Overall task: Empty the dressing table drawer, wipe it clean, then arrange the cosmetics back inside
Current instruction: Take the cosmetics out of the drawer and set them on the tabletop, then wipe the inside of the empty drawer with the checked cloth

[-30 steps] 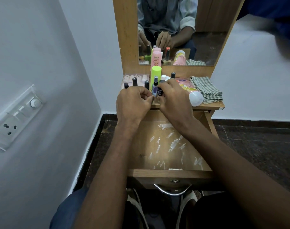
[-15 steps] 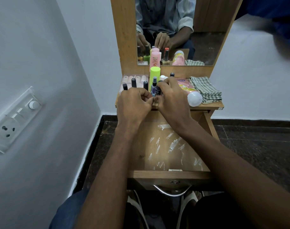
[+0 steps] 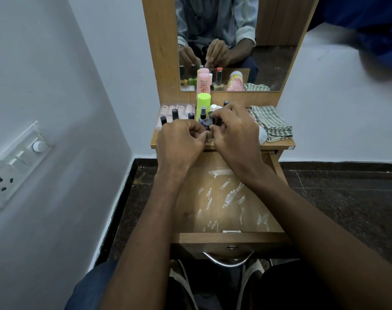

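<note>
Hands, left [image 3: 179,142] and right [image 3: 233,133], both pinch a small dark bottle [image 3: 206,125] on the worktop [image 3: 277,144]; lift straight up, sparing neighbours.

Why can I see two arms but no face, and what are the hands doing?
The camera sits on the person's head and looks down, so you see their own arms. The mirror shows them from the front. The left hand and right hand are together pinching a small dark bottle on the dressing table. Around it stand more little bottles, a green tube and a folded checked cloth. Below, the drawer is pulled open, with only white streaks on its floor.
</note>
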Available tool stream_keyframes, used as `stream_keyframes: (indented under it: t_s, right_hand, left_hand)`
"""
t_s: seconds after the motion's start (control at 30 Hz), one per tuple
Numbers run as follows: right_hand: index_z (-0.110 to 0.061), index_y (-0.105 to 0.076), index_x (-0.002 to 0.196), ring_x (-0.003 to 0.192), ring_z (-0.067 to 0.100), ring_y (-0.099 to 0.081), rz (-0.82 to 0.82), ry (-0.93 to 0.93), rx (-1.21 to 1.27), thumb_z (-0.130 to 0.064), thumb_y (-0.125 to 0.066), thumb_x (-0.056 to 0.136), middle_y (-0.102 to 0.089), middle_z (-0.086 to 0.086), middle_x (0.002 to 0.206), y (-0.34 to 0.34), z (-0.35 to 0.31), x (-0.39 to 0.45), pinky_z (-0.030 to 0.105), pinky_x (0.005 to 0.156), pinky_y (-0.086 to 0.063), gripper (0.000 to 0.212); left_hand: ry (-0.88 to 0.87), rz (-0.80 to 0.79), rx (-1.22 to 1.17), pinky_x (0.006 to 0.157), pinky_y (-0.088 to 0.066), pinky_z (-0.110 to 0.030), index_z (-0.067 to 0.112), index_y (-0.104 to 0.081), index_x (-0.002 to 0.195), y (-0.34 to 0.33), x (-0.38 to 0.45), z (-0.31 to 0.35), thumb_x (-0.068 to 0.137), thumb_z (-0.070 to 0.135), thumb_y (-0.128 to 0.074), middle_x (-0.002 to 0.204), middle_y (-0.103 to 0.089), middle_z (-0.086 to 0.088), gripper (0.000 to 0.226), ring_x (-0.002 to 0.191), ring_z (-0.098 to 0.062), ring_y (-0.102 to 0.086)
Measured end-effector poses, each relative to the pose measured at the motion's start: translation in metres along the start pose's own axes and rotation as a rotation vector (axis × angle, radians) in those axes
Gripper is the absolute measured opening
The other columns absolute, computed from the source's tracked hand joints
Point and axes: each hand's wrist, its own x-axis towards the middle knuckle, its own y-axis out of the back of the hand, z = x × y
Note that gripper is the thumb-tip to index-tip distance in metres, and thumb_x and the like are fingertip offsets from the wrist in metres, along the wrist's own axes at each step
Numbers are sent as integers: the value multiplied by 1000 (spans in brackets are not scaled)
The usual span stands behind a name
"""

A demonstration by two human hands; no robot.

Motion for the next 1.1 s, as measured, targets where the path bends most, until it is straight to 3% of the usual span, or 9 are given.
stream_keyframes:
  t_s: [0.17,0.3,0.4,0.5,0.57,0.67,0.8,0.93,1.1]
  right_hand:
    - [-8,-74,95,82,19,-63,131,-91,-12,-9,-79,85,-69,7,98,21,17,10,19,69,-35,12]
    - [-11,-72,87,79,13,-56,160,-240,-12,-9,-75,84,-69,3,92,32,45,20,18,69,-31,4]
    - [-13,-72,86,84,17,-63,122,-390,-83,-16,-72,86,-70,3,93,39,78,23,28,69,-44,3]
    - [-11,-75,101,99,29,-66,20,-559,-198,-20,-71,87,-69,10,108,41,110,22,38,77,-56,18]
    - [-8,-73,109,110,33,-61,-74,-621,-246,-24,-71,84,-67,13,114,39,125,22,41,80,-55,30]
    - [-7,-68,111,117,33,-53,-144,-709,-221,-30,-75,83,-66,13,115,37,135,26,35,69,-41,38]
    - [-10,-60,90,108,38,-61,-162,-792,-173,-30,-78,79,-70,14,102,36,143,28,30,54,-27,30]
    - [-12,-50,75,99,36,-63,-149,-931,-89,-21,-75,78,-66,9,87,42,140,33,33,63,-41,26]
    - [-11,-55,74,96,35,-67,-148,-997,24,-27,-67,65,-67,7,82,42,138,36,30,59,-38,21]
  left_hand:
    - [-147,30,-49,67,-53,-15,26,-86,99,-13,-4,36,89,30,-80,86,-81,10,12,76,-2,-72]
    - [-189,-24,-30,70,-63,-38,28,-84,103,-37,5,69,92,34,-70,88,-81,2,19,80,-18,-75]
    - [-211,-58,32,65,-62,-39,24,-83,91,-50,20,94,90,29,-69,82,-77,4,15,75,-18,-72]
    - [-202,-107,134,60,-55,-34,20,-81,88,-62,36,113,90,19,-71,82,-75,2,11,76,-18,-69]
    - [-201,-134,172,58,-49,-32,18,-82,86,-72,43,120,89,14,-70,84,-74,-2,12,77,-21,-69]
    - [-176,-166,190,57,-46,-30,17,-81,87,-83,48,124,88,14,-72,84,-73,-3,9,77,-22,-68]
    - [-167,-205,180,57,-50,-33,15,-80,87,-92,47,121,88,13,-71,84,-73,-5,10,79,-25,-69]
    - [-155,-204,158,62,-62,-41,11,-78,82,-96,47,122,85,11,-71,80,-72,-6,8,75,-26,-70]
    - [-154,-230,172,57,-61,-39,11,-74,70,-99,47,123,81,5,-70,71,-68,-6,13,68,-25,-67]
